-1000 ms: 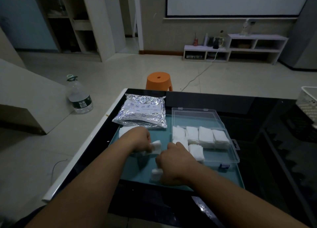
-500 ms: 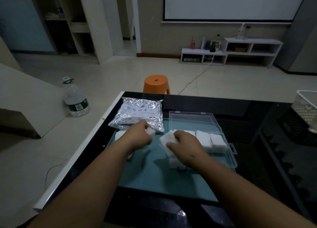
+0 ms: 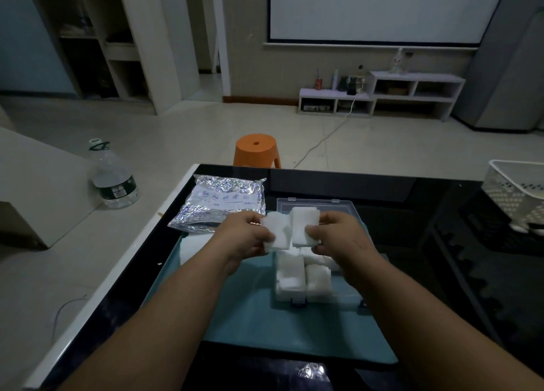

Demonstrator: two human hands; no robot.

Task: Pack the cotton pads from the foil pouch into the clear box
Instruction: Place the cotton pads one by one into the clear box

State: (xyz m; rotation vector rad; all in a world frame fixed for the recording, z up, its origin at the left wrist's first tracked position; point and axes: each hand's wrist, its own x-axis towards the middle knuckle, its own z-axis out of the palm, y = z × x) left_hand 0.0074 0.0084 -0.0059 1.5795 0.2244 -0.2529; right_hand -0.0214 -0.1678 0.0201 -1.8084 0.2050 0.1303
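Both forearms reach forward, hands raised side by side over the clear box. Left hand pinches one stack of cotton pads, right hand pinches another stack. Foil pouch lies on the tabletop, left of the box; more pads sit inside the box.

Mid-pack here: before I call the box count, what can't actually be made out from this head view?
- Clear box: its middle compartments are hidden behind both hands and the raised pads, so the fill is uncountable.
- Pads in left hand and right hand: number of pads in each stack is too fine to tell.
- Foil pouch: opaque, and its near edge is covered by the left hand; remaining contents unknown.
- Pouch label print: too small to read.
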